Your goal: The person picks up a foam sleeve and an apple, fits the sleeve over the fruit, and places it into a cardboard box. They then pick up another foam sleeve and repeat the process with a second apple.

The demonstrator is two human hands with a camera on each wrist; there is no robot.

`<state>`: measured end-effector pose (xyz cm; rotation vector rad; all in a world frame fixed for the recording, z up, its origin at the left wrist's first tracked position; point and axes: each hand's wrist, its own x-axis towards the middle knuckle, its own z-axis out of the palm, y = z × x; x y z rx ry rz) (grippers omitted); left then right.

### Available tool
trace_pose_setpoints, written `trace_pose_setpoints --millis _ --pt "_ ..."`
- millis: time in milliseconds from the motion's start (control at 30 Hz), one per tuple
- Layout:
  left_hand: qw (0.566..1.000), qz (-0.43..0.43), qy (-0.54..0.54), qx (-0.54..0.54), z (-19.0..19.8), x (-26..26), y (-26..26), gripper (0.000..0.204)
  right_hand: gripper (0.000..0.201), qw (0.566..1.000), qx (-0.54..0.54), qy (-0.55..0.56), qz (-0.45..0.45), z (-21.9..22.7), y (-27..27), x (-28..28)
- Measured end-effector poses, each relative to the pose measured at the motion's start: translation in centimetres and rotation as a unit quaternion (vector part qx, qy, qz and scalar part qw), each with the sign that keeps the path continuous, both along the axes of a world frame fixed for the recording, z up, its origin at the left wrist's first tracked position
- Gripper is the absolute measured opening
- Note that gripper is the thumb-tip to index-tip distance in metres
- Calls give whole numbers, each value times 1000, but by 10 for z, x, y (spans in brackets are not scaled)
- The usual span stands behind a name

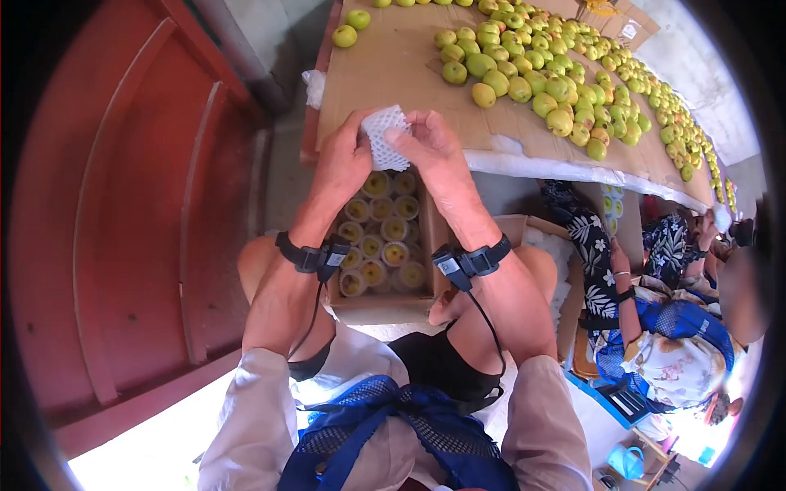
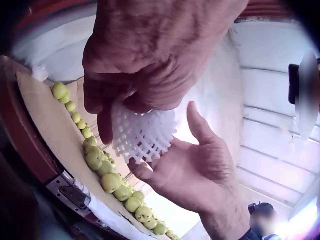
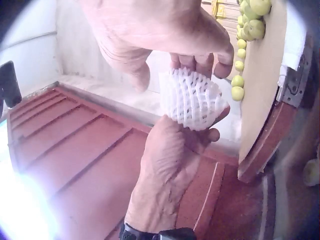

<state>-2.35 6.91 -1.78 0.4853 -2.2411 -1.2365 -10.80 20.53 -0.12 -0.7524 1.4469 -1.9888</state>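
Note:
A white foam net sleeve is held up above the box by the left hand, whose fingers curl round it. In the right wrist view the left hand has its fingers behind the net. The right hand is close against the other side. In the left wrist view the right hand has its thumb spread away and its fingertips at the rim of the net. Whether anything is inside the net cannot be told. Below, sleeved apples sit in a cardboard box.
Many loose green-yellow apples lie on the cardboard-covered table ahead. A red panelled door stands at the left. At the right, another person sits near an open box with white material.

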Motion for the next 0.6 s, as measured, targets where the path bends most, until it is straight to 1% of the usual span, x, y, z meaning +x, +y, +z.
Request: trace_pose_setpoints --millis 100,200,233,267,300,400,500,600 --pt "999 -16 -27 -9 2 4 3 40 32 1000 11 -17 -17 -9 -1 -2" --pt "988 -76 1 134 -12 0 -7 44 37 997 -15 -69 -6 -7 2 -10" --pt "965 -118 8 236 -9 1 -10 45 39 995 -25 -95 9 -6 3 -13" --pt "929 -159 16 334 -7 2 -14 47 41 992 -35 -121 22 -6 5 -17" --pt "880 -200 22 430 -7 4 -15 48 44 987 -44 -148 35 -6 7 -20" --pt "853 -227 33 469 15 11 -10 53 46 982 -37 -174 66 -5 12 -25" --pt "806 -259 50 529 10 12 -19 53 47 980 -35 -173 96 2 17 -27" --pt "783 -244 70 568 1 12 -23 52 52 981 -24 -156 113 -2 21 -31"
